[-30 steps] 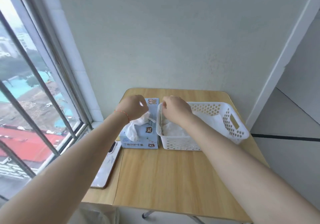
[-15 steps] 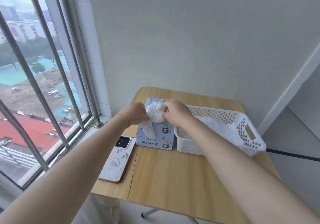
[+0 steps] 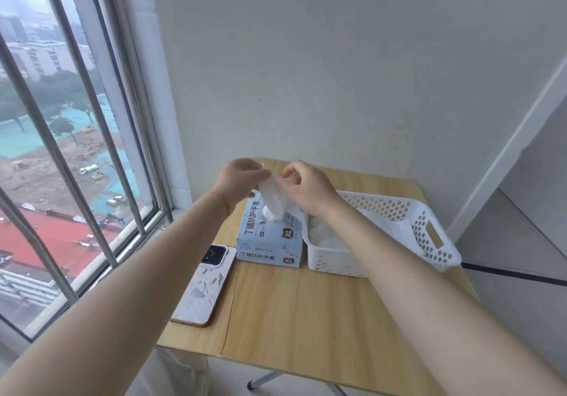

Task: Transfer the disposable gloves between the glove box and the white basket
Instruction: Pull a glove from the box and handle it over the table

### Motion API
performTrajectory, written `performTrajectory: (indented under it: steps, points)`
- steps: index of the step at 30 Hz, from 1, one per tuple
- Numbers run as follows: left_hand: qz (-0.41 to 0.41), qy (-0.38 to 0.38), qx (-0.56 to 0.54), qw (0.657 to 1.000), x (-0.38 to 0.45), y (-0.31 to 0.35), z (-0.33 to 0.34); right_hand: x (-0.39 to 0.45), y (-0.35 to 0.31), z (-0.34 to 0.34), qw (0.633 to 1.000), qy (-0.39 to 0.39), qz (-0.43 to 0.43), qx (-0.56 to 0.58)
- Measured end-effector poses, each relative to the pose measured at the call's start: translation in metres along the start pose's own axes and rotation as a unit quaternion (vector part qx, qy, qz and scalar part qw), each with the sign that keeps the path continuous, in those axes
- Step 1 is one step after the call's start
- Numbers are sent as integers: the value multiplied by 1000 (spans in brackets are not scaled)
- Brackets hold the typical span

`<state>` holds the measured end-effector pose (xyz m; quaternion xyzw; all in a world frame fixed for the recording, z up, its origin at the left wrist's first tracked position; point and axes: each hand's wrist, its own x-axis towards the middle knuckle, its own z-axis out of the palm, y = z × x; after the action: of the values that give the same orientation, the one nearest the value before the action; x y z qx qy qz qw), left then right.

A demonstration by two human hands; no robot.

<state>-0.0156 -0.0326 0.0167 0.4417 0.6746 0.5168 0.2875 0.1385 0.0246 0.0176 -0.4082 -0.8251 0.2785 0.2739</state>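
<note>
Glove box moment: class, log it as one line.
left hand: holds glove | right hand: holds same glove | glove: above glove box | white basket: gloves inside | phone: left of box

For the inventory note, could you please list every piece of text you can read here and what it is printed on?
"丁腈防护手套": top and front face of the glove box.
"XL": black badges on the box top and front.
Small logo and fine print on the box: too small to read.
Phone, white basket: no readable text.
</note>
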Motion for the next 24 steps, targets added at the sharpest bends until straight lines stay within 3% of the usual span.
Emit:
performTrajectory:
  steps: [3, 6, 10, 13, 17, 20, 24]
  points:
    - [12, -32, -75, 997, -6, 26, 5, -5, -12, -6, 996, -15, 2, 84]
    - [20, -67, -117, 991, -12, 39, 8, -5, -13, -10, 996, 1, 0, 95]
    - [5, 10, -118, 993, -12, 31, 10, -4, -7, -19, 989, 17, 27, 142]
    - [-13, -9, -109, 994, -12, 20, 7, -8, -11, -30, 950, 21, 97, 297]
    - [-28, -138, -109, 984, -18, 19, 7, -8, -16, -42, 869, 23, 137, 475]
    - [-49, -211, -157, 964, -21, 23, 10, -14, -20, -52, 835, 0, 150, 530]
    - [-47, -233, -214, 947, -21, 21, 12, -19, -18, -57, 823, 10, 165, 544]
